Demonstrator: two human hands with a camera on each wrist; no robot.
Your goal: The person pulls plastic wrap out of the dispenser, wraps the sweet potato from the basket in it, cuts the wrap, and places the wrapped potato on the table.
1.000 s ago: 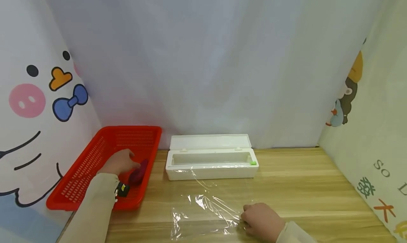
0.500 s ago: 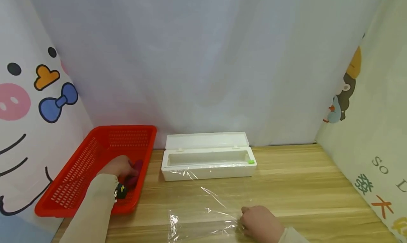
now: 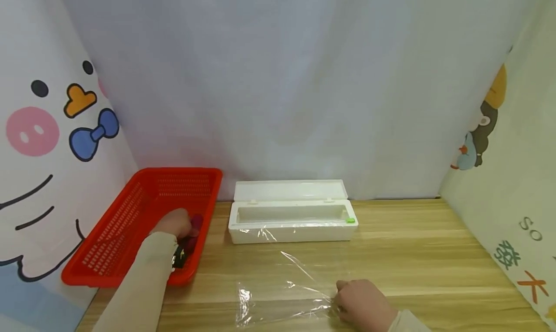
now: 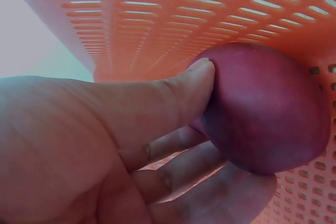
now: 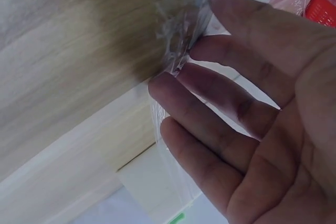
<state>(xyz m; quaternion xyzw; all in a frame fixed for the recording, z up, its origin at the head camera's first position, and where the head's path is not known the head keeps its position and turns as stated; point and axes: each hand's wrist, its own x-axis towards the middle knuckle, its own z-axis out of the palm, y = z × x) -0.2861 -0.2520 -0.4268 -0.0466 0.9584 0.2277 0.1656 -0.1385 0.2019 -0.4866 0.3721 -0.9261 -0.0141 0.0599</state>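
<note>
Cling film [image 3: 284, 286] spread over the near part of the wood-grain tabletop [image 3: 417, 259], running back toward its dispenser; whether it lay flat or hung just above was hard to tell, being so clear. At its near right corner, the right hand [image 3: 365, 303] pinched the gathered edge between thumb and fingertips, and creases fanned away from that hold. Judging by this, a working length had been pulled out, and that part looked done.

To the left, the red plastic basket [image 3: 80, 279] stood beside the film, apart from it. Inside, the left hand [image 3: 173, 222] gripped a purple-red vegetable [image 4: 268, 108], thumb on one side and fingers curled under the other. Its exact kind was unclear. It sat low, close to the basket's right wall, bare of any film and not yet out, so the carrying across and any covering seemed wholly undone.

Farther back, the white dispenser box [image 3: 299, 234] stood near the curtain [image 3: 282, 81], its lid [image 3: 291, 191] tipped up behind. A green slider [image 3: 350, 220] sat at the right end of its front edge. The film appeared to reach that edge unbroken; no cut showed, so severing the sheet also looked outstanding.
</note>
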